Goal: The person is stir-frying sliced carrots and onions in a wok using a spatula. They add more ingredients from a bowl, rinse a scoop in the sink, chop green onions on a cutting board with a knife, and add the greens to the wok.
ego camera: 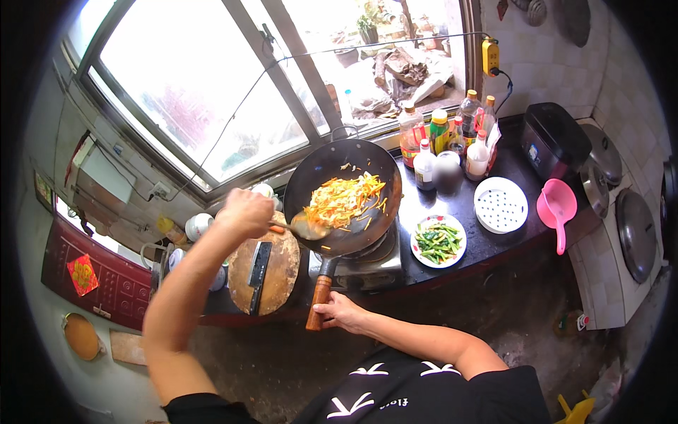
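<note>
My left hand (pixel 246 212) is shut on the handle of a metal cooking spatula (pixel 307 228), above the near left side of a black wok (pixel 384 212). The spatula's head touches shredded orange and pale food (pixel 344 199) in the wok. My right hand (pixel 341 314) grips the wok's wooden handle (pixel 319 302), with its thumb across the top. The wok stands on a gas stove (pixel 365 273). Left of it, a black cleaver (pixel 259 265) lies on a round wooden chopping board (pixel 238 270). A piece of carrot (pixel 276 229) lies near the board's far edge.
Right of the stove are a plate of cooked greens (pixel 438 243), a white perforated basket (pixel 500 205) and a pink ladle (pixel 556 204). Several sauce bottles (pixel 424 164) stand behind them. A window (pixel 212 95) rises behind the wok; a cable crosses it.
</note>
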Tool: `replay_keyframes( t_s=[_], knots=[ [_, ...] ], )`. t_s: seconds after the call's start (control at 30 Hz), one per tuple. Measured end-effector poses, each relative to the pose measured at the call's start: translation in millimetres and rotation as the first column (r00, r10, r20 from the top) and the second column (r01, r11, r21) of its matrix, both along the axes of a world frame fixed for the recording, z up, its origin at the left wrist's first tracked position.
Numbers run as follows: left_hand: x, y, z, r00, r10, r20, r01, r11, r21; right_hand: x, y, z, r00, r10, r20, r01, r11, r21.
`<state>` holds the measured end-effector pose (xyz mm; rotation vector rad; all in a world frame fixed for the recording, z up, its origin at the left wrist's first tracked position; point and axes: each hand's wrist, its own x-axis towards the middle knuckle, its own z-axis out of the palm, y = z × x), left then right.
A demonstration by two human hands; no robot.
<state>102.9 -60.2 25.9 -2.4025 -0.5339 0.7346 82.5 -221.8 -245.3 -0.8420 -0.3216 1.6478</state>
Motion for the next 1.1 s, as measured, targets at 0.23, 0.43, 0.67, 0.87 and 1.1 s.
replay_keyframes(
  t_s=[0.23,0.43,0.67,0.87,1.1],
  knots=[
    [-13.1,5.1,-33.3,0.896,-0.27,0.354,0.251,0.963,0.098,-3.5,3.1,-8.8,1.0,-0.01,0.021,0.009,0.999,0.035],
    [-41.3,34.8,-8.5,0.987,0.109,0.118,-0.074,0.962,-0.264,-5.3,3.2,-14.6,1.0,-0.018,-0.007,0.018,0.999,0.048],
    [-51.4,26.9,-190.8,0.658,0.596,0.46,-0.264,0.755,-0.601,-5.0,-1.6,-2.3,1.0,0.024,-0.018,-0.023,0.998,0.052],
    [-89.3,15.3,-195.1,0.518,0.419,0.746,-0.069,0.89,-0.451,2.3,-4.4,-4.2,1.0,0.007,-0.014,-0.006,0.999,0.047],
    [-107.7,22.2,-126.7,0.686,-0.045,0.726,-0.024,0.996,0.084,-1.5,-3.1,-0.1,1.0,-0.003,0.004,0.003,0.999,0.048]
  ],
)
